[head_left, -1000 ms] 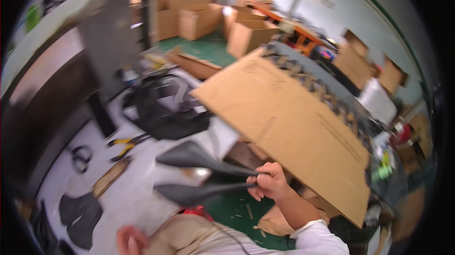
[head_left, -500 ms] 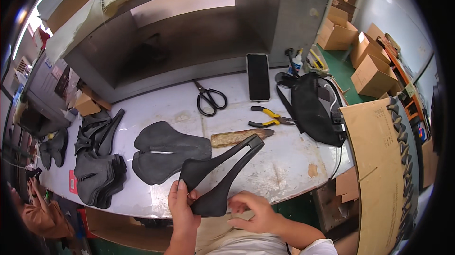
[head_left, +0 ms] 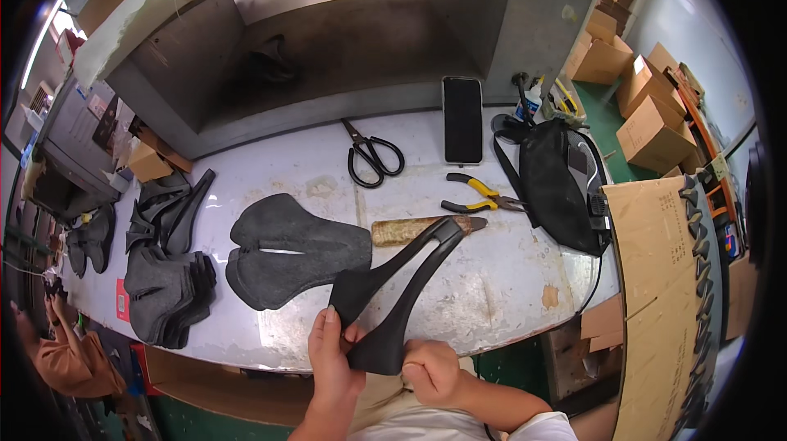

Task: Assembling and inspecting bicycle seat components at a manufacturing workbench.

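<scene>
Change: against the picture half a second back, I see the same worktop from nearly the same angle; the black saddle shell sits a little lower and nearer my body, and both hands have closed in on its wide end.
Right hand (head_left: pixel 433 371): curled into a fist under the shell's wide end, fingers pressed together around its lower edge.
Left hand (head_left: pixel 332 351): thumb on top, fingers behind, pinching the shell's left edge.
Saddle shell (head_left: pixel 393 293): held in the air at the near edge of the worktop (head_left: pixel 492 293), wide end in my fingers, its two prongs pointing up and right, away from me.
Flat saddle pad (head_left: pixel 287 248): on the worktop just left of the shell, apart from it.
Stack of pads (head_left: pixel 168 289): further left.
Wooden block (head_left: pixel 402 230): behind the prongs.
Pliers (head_left: pixel 479 195): yellow handles, beyond the block.
Scissors (head_left: pixel 373 154): further back.
Phone (head_left: pixel 462 120): at the back, face up.
Black bag (head_left: pixel 557 183): right of the pliers.
</scene>
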Available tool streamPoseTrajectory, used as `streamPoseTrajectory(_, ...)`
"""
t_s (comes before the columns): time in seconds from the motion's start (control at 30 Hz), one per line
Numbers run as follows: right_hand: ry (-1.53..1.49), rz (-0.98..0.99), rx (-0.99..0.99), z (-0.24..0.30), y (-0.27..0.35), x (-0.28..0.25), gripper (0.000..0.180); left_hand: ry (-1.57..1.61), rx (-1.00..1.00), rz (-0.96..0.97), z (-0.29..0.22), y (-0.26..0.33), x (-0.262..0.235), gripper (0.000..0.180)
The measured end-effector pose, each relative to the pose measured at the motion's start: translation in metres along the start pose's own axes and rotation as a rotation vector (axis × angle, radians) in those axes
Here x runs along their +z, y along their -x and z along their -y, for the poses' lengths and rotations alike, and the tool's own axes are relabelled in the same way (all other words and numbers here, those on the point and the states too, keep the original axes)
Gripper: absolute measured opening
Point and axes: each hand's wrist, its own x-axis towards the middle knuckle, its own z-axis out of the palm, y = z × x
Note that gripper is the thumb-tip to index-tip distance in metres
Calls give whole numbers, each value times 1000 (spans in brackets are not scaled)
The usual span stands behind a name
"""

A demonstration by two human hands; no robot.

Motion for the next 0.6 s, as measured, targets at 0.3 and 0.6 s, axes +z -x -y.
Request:
streamPoseTrajectory(0.3, -123, 307, 530, 20, 44, -98, 14, -955, 149, 219, -57, -11, -36, 19)
streamPoseTrajectory(0.6, 221, -75, 1137, 8, 146, -179, 17, -1516, 998, 99, -75, -14, -9, 24)
